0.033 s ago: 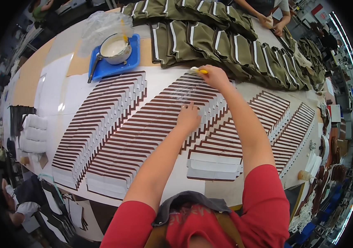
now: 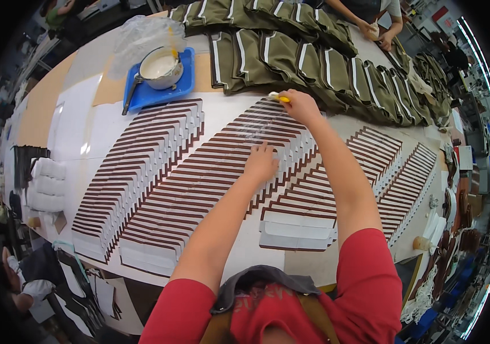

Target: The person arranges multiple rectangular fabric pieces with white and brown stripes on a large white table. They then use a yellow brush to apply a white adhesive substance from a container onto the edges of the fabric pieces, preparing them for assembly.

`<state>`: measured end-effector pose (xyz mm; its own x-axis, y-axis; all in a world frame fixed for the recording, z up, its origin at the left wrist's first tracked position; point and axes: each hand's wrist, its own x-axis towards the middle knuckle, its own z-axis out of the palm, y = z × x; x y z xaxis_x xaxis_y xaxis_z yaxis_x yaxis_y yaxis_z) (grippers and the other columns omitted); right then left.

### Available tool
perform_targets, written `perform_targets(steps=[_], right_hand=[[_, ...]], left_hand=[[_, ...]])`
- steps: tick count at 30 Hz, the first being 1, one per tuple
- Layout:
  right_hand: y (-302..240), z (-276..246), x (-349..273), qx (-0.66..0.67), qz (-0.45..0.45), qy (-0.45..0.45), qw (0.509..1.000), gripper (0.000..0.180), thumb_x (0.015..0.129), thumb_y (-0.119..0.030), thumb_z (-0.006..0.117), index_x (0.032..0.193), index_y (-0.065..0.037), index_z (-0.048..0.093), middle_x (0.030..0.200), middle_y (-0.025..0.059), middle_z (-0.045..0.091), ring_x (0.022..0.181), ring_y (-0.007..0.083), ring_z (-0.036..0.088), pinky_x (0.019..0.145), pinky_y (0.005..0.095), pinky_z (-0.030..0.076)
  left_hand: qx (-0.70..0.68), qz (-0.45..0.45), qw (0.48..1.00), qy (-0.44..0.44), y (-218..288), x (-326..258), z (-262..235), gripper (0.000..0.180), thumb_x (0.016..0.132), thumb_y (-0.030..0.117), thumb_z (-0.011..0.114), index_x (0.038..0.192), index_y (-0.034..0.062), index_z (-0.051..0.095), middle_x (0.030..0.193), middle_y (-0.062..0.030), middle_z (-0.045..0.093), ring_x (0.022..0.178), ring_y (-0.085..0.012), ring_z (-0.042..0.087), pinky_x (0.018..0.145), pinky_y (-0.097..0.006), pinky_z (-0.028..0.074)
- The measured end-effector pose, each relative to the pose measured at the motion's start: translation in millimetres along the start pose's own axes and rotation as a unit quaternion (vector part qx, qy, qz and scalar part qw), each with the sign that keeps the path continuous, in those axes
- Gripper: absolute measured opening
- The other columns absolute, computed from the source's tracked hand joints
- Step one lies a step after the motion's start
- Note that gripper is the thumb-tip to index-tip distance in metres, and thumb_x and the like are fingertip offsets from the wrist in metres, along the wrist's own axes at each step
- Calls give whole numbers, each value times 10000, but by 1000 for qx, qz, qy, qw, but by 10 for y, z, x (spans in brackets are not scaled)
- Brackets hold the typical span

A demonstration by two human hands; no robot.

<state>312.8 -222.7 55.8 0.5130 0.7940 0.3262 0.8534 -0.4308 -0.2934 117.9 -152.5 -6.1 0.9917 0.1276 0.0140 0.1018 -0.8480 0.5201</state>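
Observation:
My right hand [image 2: 302, 108] is closed around a brush with a yellow handle [image 2: 283, 99]. Its whitish bristle end touches or sits just over the far end of the middle row of overlapping white pieces with dark brown edges [image 2: 190, 189]. Some pieces there look wet and shiny. My left hand [image 2: 263, 163] rests on the same row, nearer to me, fingers spread on the pieces. Beyond the left row of like pieces [image 2: 136, 155], a blue tray [image 2: 136, 102] carries a white pot [image 2: 171, 80] of creamy liquid.
Olive-green folded fabric pieces with white stripes [image 2: 308, 63] lie along the far side. Two shorter rows of edged pieces [image 2: 365, 155] fan out on the right. A clear plastic bag [image 2: 142, 37] lies behind the tray. Across the table, another person's hands [image 2: 377, 33] hold something pale.
My right hand has shifted very slightly to the right with the brush. My left hand has hardly moved.

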Motion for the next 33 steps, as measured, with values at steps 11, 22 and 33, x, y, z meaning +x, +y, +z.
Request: perform_targets(steps=[11, 22, 33], right_hand=[[-1759, 439, -146, 227, -118, -156, 954, 192, 726, -185, 624, 918, -190, 604, 853, 28, 615, 762, 248, 588, 685, 354, 460], [-879, 142, 11, -56, -47, -35, 997, 171, 740, -181, 577, 904, -147, 610, 741, 54, 599, 678, 258, 586, 638, 390, 411], [-1785, 438, 133, 84, -86, -224, 967, 154, 752, -177, 539, 895, -162, 593, 810, 44, 613, 758, 231, 589, 715, 373, 380]], left_hand=[[98, -29, 995, 17, -267, -827, -164, 391, 727, 170, 584, 1094, 58, 505, 1180, -143, 464, 1038, -323, 450, 867, -440, 374], [63, -27, 997, 48, -256, -771, -141, 376, 722, 154, 595, 1081, 63, 527, 1207, -160, 455, 1008, -347, 453, 837, -430, 407], [76, -48, 995, 36, -348, -788, -106, 356, 733, 174, 581, 1065, 60, 522, 1139, -126, 491, 994, -340, 466, 837, -424, 404]])
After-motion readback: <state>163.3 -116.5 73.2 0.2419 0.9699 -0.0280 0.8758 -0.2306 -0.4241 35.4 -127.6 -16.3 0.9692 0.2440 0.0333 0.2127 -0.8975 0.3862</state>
